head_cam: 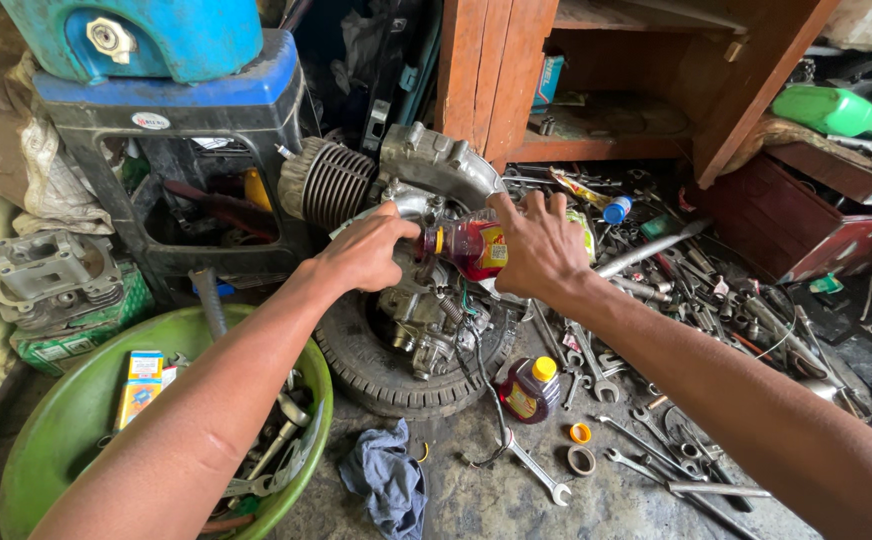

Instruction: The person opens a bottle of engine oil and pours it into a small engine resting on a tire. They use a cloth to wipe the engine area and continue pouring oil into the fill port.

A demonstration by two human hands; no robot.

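Head view: right hand fingers wrapped round red oil bottle, tipped sideways over engine resting on tyre. Left hand fingers closed on engine top. Bottle looks light, thin plastic, likely oily-slick; grip mid-body.

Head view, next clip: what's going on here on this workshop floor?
A person crouches over a small engine resting on a tyre. The right hand holds a red bottle tipped sideways, its yellow neck pointing at the engine's top, while the left hand rests on the engine beside the neck. A second, capped bottle stands by the tyre, among scattered spanners. A green basin of tools sits at left.
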